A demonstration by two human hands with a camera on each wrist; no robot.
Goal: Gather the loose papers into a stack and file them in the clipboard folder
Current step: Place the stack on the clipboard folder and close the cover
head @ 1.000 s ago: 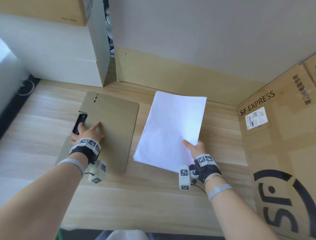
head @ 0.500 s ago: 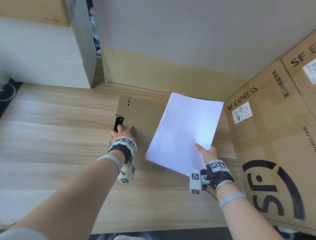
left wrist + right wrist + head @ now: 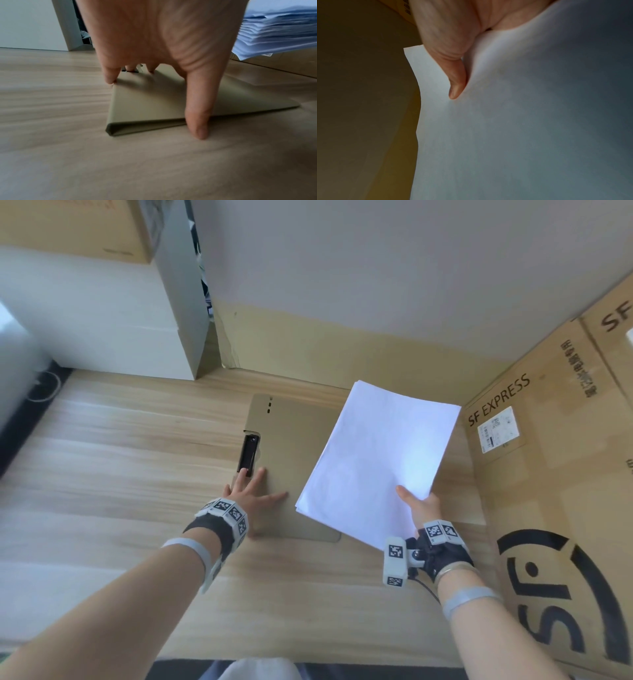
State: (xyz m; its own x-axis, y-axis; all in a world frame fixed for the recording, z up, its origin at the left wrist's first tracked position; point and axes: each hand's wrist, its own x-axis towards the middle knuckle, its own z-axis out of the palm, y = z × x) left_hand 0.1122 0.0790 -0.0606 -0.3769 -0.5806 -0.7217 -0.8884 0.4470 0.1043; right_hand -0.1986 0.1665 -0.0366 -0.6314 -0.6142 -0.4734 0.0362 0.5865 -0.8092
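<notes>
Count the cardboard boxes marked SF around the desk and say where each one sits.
2. One SF EXPRESS box stands along the desk's right edge; a second SF box sits behind it, cut off by the frame. Others may be hidden.

Counts: 1 folder (image 3: 291, 460), closed, with 1 black clip (image 3: 248, 455). 1 paper stack (image 3: 376, 460); sheet count can't be read, edges in the left wrist view show many. 2 hands: left (image 3: 251, 498), right (image 3: 423, 506). 2 SF boxes (image 3: 555, 474) at right, second one (image 3: 613, 344) behind. 1 white cabinet (image 3: 89, 320) far left. 1 desk (image 3: 102, 474).
</notes>
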